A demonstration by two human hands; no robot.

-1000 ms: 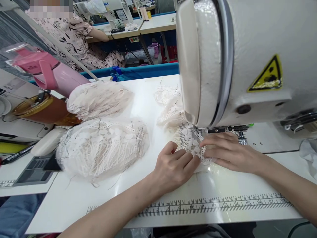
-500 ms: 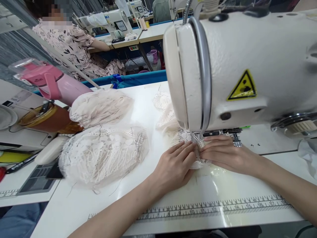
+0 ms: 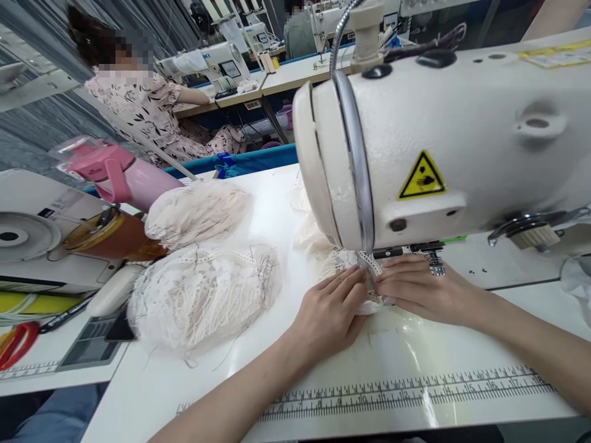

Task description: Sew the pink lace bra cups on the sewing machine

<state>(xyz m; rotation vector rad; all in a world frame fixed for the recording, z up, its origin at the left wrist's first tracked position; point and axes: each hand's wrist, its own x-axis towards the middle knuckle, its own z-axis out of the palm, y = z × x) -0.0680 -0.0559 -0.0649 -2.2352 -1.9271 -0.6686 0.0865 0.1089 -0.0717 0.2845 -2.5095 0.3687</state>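
Observation:
A white sewing machine [image 3: 415,141] stands over a piece of cream lace fabric [image 3: 344,258], which lies around its needle area. My left hand [image 3: 333,304] rests on the lace from the left, fingers together and curled against it. On the other side, my right hand [image 3: 418,286] pinches the lace edge beside the presser foot, its fingers closed; a shiny ring-like metal piece shows near the knuckles. Fingertips of both hands nearly meet. The machine head hides the needle, and the hands cover part of the lace.
Two bundles of lace, a larger one [image 3: 203,301] and a smaller one [image 3: 198,209], lie to the left. Beyond them are a pink bottle [image 3: 138,175], an amber jar [image 3: 101,237] and red-handled scissors [image 3: 21,344]. A ruler strip [image 3: 369,397] runs along the front edge. A co-worker [image 3: 138,111] sits behind.
The camera view has tilted and shifted slightly, showing more of the left side. My hands stay at the lace, almost in the same place; the fabric appears little moved.

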